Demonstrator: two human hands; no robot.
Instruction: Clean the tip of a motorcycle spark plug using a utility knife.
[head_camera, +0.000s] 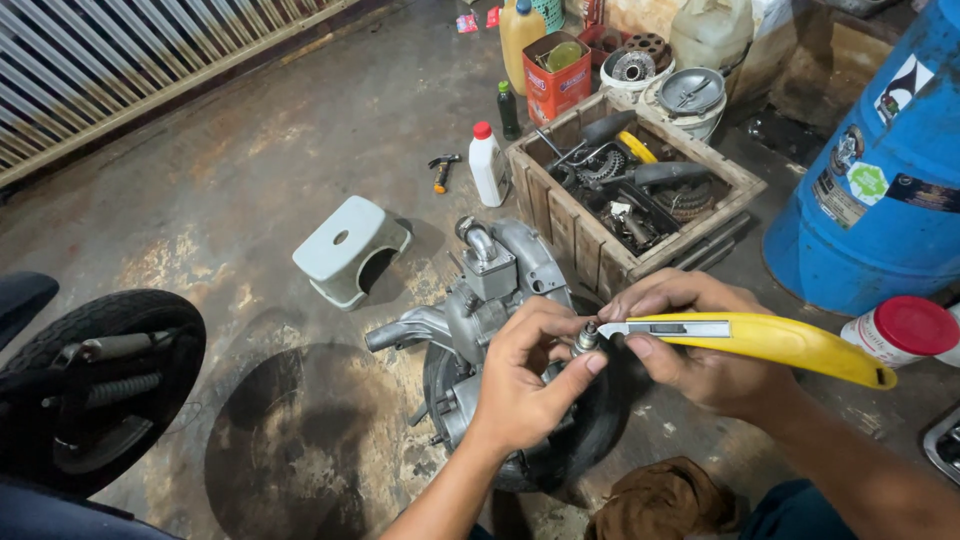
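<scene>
Gripping small metal part (586, 338), yellow-handled knife (760, 338), red carton (556, 77) beyond

The one camera is sitting on the person's head, looking steeply down and forward over the forearms. It is hanging close above the left hand (530, 375) and right hand (690, 340), which are filling the lower middle. Farther off it is taking in the stained concrete floor (280, 150), the wooden crate (600, 255) and the blue drum (890, 170) at right.
</scene>
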